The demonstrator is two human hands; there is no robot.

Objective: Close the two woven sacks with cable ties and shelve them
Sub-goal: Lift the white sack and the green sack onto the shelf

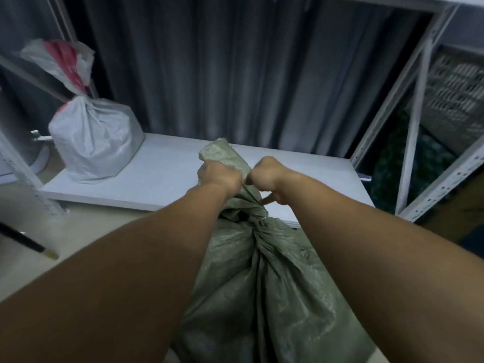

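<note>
A green woven sack point(264, 284) hangs in front of me, its neck gathered tight just before the white shelf board point(162, 176). My left hand point(218, 175) and my right hand point(267, 176) both grip the bunched top above the gathered neck. I cannot make out a cable tie on it. A white woven sack point(94, 137) with red print stands upright on the left end of the shelf board, its neck cinched and its top flaring up.
White metal shelf uprights stand at the left point(23, 169) and right point(416, 142). A grey curtain point(222, 69) hangs behind the shelf. A dark rod point(23, 241) lies on the pale floor at the left. Dark items fill the rack at the right.
</note>
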